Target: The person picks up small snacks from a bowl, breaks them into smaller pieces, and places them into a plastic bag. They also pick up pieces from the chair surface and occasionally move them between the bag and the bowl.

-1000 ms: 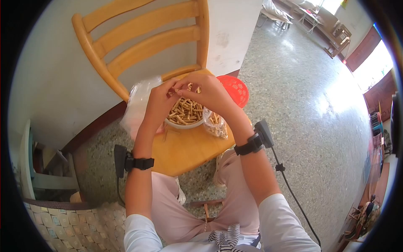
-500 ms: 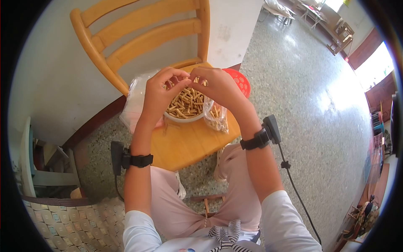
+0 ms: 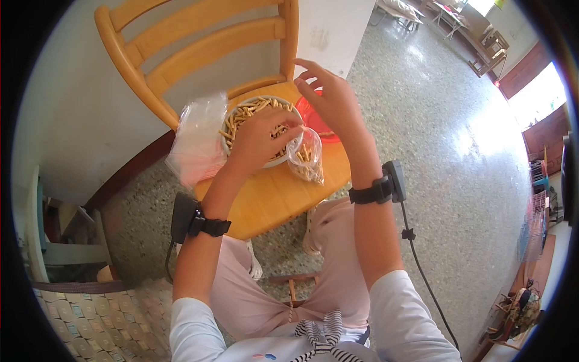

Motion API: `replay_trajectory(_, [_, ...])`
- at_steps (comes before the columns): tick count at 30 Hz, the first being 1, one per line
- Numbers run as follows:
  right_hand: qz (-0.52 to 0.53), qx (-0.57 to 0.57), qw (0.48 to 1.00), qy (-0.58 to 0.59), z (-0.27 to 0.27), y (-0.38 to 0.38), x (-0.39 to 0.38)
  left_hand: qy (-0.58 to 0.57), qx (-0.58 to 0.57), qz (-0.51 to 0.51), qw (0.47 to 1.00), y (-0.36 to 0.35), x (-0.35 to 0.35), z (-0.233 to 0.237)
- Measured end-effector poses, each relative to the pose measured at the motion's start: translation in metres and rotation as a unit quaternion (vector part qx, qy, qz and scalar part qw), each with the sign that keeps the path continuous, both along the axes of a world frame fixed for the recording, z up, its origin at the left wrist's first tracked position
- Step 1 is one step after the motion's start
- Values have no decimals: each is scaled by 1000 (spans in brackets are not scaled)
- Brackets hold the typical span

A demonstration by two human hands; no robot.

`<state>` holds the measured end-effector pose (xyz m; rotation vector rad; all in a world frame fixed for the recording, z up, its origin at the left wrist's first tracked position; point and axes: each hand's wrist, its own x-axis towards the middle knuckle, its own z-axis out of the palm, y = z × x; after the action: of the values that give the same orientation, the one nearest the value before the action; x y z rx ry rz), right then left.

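Observation:
Small tan stick-like pieces fill a round white bowl (image 3: 230,142) on the seat of a wooden chair (image 3: 271,202). My left hand (image 3: 259,137) is over the bowl's front, fingertips pressed together at the mouth of a clear plastic bag (image 3: 306,161); what they hold is too small to tell. That bag leans at the bowl's right side with some pieces inside. My right hand (image 3: 330,93) is raised above a red basket (image 3: 307,114), its fingers apart and nothing visible in them.
Flat clear plastic bags (image 3: 198,142) lie left of the bowl. The chair's slatted back (image 3: 217,57) stands behind it, near a wall. A patterned woven surface (image 3: 102,323) is at the lower left. Black straps with devices are on both forearms, with cables hanging down.
My hands have parted from above the bowl. The left came down and right to the bag's mouth; the right moved up and right over the red basket and opened.

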<state>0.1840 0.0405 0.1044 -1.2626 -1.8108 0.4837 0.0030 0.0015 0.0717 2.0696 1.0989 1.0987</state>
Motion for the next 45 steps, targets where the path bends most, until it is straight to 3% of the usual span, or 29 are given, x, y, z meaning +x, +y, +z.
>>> replay_trajectory(3, [17, -26, 998, -50, -7, -1, -3, 92, 10, -50, 994, 2, 3, -16])
replay_trajectory(5, [21, -55, 996, -73, -11, 0, -5, 213, 18, -99, 972, 4, -2, -21])
replay_trajectory(8, [14, -48, 995, -84, -11, 0, -5, 145, 81, -16, 986, 11, -13, -25])
replay_trajectory(11, [11, -50, 994, -93, -13, 3, -5, 168, 61, 39, 983, 17, -33, -12])
replay_trajectory(14, [38, -73, 991, -101, -17, 2, -6, 261, -29, -41, 964, 23, -57, -29])
replay_trajectory(17, [70, -108, 983, -135, -17, 2, -11, 270, -124, -68, 952, 21, -56, -39])
replay_trajectory(21, [99, -140, 975, -144, -18, -7, -14, 310, -90, -46, 945, 10, -46, -36])
replay_trajectory(26, [112, -98, 973, -174, -24, -4, -19, 348, -34, -70, 934, 13, -41, -41])
replay_trajectory(30, [107, -107, 971, -185, -18, -2, -19, 252, 4, -20, 967, 20, -46, -27])
replay_trajectory(32, [116, -95, 972, -179, -22, 1, -17, 170, -30, 59, 983, 19, -44, -6])
replay_trajectory(33, [116, -95, 972, -179, -20, -1, -17, 171, -29, 59, 983, 17, -43, 2])
replay_trajectory(35, [123, -127, 969, -170, -16, -4, -18, 67, -47, 58, 995, 14, -44, 15])
replay_trajectory(38, [176, -88, 978, -62, -17, -3, -25, 12, -24, 54, 998, 13, -40, 17])
replay_trajectory(45, [173, -84, 978, -85, -5, -7, -22, -11, 19, 66, 998, 9, -35, 19])
